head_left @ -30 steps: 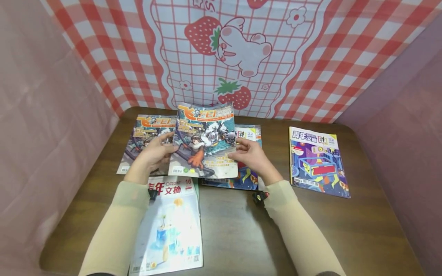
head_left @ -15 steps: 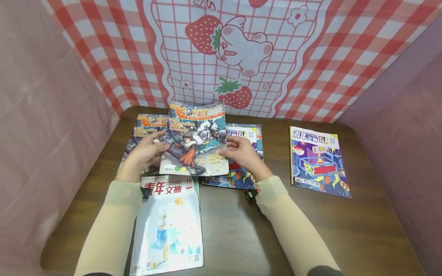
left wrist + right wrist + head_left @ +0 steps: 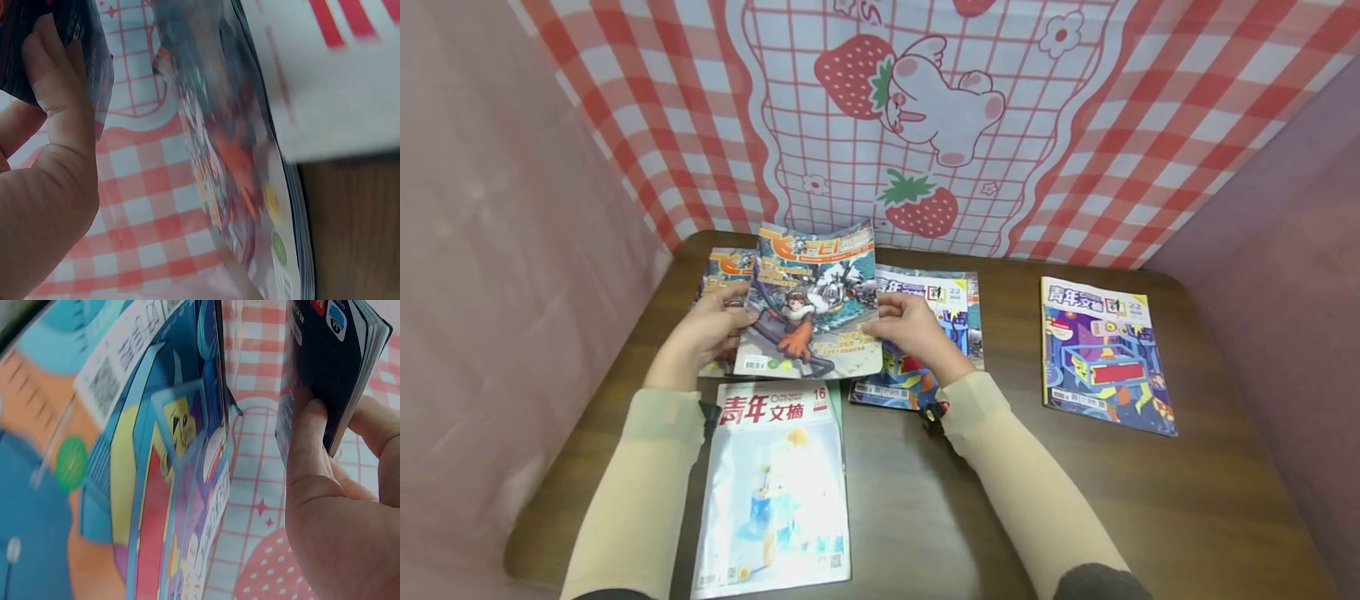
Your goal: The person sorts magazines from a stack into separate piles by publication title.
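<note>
Near the back of the tabletop [image 3: 1217, 467], you're holding up an orange-lettered magazine [image 3: 820, 312], cover facing you. Your left grip [image 3: 703, 329] is pinching its left edge and your right grip [image 3: 917, 329] is pinching the right one, both a bit below the middle. From the head view it's overlapping a lookalike magazine [image 3: 722, 265] on your left and a purple magazine [image 3: 887, 392] on your right, while a white magazine [image 3: 778, 492] is lying closer to you. That top edge is bowing, so I'm guessing you're dealing with something light and kinda floppy. Cover's looking glossy, so it's probably feeling slippery too. Honestly, you're picking a decent spot: both side edges, thumbs in front, fingers behind. Just make sure you're catching the full thickness, or the pages might be fanning out and creasing.
</note>
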The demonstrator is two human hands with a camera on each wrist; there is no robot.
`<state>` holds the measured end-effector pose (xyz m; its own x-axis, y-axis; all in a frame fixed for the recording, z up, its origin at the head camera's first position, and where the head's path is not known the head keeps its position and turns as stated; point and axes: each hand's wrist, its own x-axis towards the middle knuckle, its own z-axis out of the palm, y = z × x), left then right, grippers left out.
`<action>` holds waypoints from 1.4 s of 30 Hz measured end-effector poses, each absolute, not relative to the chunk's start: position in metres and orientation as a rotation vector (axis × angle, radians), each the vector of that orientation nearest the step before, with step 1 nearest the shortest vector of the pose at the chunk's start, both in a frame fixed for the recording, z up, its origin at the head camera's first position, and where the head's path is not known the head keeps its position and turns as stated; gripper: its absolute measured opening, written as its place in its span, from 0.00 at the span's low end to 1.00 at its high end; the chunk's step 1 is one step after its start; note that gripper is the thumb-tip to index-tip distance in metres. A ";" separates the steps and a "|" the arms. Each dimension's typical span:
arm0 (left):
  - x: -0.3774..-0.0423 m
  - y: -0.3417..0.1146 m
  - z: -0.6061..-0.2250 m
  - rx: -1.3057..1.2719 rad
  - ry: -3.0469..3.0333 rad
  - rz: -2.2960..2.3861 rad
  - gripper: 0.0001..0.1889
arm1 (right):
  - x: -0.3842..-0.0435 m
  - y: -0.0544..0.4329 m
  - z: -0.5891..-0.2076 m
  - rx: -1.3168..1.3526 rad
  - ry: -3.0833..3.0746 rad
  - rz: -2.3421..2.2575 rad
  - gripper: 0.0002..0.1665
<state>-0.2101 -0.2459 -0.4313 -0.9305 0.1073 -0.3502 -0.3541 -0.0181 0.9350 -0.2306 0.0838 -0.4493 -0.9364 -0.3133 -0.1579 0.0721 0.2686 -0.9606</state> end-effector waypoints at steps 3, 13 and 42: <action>-0.211 -0.251 -0.432 -0.281 1.975 1.991 0.40 | -0.232 0.078 -0.449 -0.217 2.234 -1.702 0.43; -0.209 -0.275 -0.430 -0.324 2.122 1.910 0.37 | -0.237 0.044 -0.450 -0.241 2.261 -1.674 0.42; -0.218 -0.301 -0.440 -0.453 2.471 1.583 0.33 | -0.253 -0.017 -0.459 -0.303 2.368 -1.468 0.37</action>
